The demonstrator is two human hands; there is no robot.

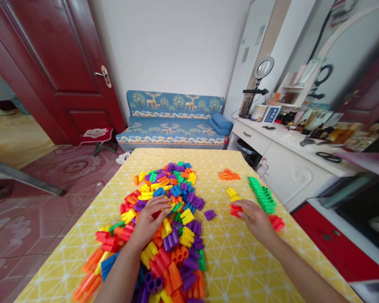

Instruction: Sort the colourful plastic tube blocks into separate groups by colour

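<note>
Over the heap of coloured plastic building blocks (167, 242) is my left hand (150, 221). Its thumb and fingers are apart, and a bit of red shows beneath the palm. My right hand (254, 221) pinches a red building block (235, 210) low over the table, right of the heap. Just beyond that block lie yellow blocks (231, 192). Red blocks (276, 223) sit to the right of my right hand, near a row of green blocks (261, 194). A lone purple block (210, 215) lies between the heap and my right hand.
Small orange blocks (229, 174) are grouped farther back on the yellow patterned tablecloth (233, 269). Beyond the table stands a blue sofa (173, 130). A white dresser (290, 155) with bottles and a ring light is at the right. A red stool (96, 134) stands by the door.
</note>
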